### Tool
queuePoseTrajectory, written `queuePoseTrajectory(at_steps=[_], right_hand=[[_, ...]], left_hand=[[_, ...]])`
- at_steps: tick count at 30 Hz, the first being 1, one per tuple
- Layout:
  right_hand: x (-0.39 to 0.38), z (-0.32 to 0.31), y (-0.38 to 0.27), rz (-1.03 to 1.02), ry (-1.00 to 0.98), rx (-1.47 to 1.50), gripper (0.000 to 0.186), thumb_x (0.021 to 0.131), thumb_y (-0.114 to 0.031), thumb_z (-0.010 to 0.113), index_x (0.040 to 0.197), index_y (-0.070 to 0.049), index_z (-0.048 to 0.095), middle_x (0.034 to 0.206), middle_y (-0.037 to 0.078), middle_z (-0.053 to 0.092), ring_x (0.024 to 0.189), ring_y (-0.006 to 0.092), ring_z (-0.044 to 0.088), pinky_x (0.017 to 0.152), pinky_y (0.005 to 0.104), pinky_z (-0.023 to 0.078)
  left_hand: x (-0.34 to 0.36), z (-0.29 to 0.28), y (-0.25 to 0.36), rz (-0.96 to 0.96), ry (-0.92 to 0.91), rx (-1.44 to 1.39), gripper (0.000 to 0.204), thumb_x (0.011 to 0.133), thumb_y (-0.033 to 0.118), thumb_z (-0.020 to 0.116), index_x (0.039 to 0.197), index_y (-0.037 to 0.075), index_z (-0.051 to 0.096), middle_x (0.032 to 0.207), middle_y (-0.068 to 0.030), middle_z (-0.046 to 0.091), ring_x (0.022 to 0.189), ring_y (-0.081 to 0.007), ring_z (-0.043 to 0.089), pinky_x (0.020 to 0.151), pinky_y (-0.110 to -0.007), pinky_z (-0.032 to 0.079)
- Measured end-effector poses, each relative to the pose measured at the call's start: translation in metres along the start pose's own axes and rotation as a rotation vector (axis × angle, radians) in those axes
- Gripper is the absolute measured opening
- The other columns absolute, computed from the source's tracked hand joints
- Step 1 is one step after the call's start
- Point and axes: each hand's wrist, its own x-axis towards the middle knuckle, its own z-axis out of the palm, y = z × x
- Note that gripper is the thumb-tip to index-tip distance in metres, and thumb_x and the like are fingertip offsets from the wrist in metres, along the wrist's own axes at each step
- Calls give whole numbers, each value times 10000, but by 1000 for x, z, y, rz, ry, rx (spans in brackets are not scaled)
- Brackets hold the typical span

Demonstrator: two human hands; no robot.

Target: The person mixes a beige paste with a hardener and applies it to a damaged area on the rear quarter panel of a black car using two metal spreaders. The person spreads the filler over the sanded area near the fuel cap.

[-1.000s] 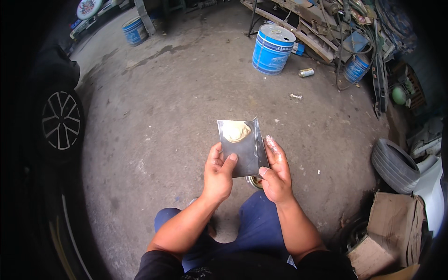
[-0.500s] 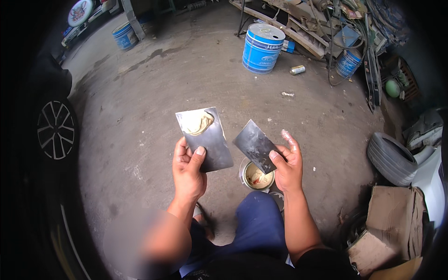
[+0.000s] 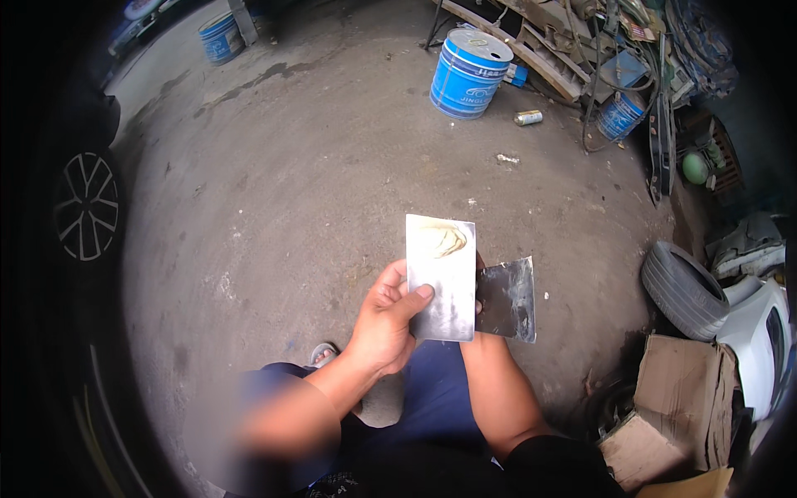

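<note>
My left hand (image 3: 388, 324) grips a flat, shiny rectangular putty spreader plate (image 3: 442, 303), thumb on its face and fingers behind. A dab of cream-coloured putty (image 3: 447, 241) lies near this plate's far edge. Just right of it, and partly behind it, is a second, darker spreader plate (image 3: 510, 299) with pale smears. My right hand (image 3: 488, 340) holds that darker plate; most of the hand is hidden behind the left plate, with only bits of fingers and the wrist showing.
A blue drum (image 3: 469, 79) stands ahead on the concrete floor (image 3: 274, 183), a small can (image 3: 528, 118) beside it. Scrap parts (image 3: 573, 50) pile up at the far right. A tire (image 3: 685, 290) and cardboard boxes (image 3: 685, 382) lie to my right. A car wheel (image 3: 87, 207) is at left.
My left hand has moved right with its plate, now in front of my right hand. The darker plate has turned and sits lower. The open putty tin between my hands is out of sight.
</note>
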Motion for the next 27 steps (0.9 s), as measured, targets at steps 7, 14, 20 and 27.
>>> queuePoseTrajectory(at_steps=[7, 14, 20, 27], right_hand=[[-4, 27, 14, -40, -30, -178, 370, 937, -265, 502, 1207, -13, 536, 1042, 110, 641, 888, 200, 639, 775, 288, 520], [-1, 23, 7, 45, 40, -140, 372, 933, -201, 493, 1248, -5, 503, 1129, 130, 621, 988, 194, 626, 830, 317, 520], [-14, -24, 10, -42, 34, -263, 435, 904, -77, 546, 1322, -48, 430, 750, 12, 576, 665, 90, 562, 613, 243, 482], [4, -23, 6, -236, 188, -307, 381, 935, -88, 564, 1301, -64, 460, 769, -19, 562, 717, 69, 543, 696, 237, 483]], left_hand=[[0, -7, 8, 62, 27, -26, 348, 914, -25, 504, 1255, 2, 441, 1132, -142, 625, 997, -193, 627, 876, -336, 510], [7, -16, 17, 183, 64, 71, 362, 911, -13, 526, 1260, 2, 430, 1157, -135, 611, 1041, -179, 602, 921, -334, 474], [9, -22, 21, 324, 117, 217, 384, 908, -3, 544, 1275, -10, 431, 1165, -110, 610, 1068, -160, 581, 951, -309, 439], [9, -27, 21, 413, 93, 369, 392, 926, 29, 539, 1293, -23, 409, 1197, -110, 587, 1096, -147, 552, 967, -292, 412]])
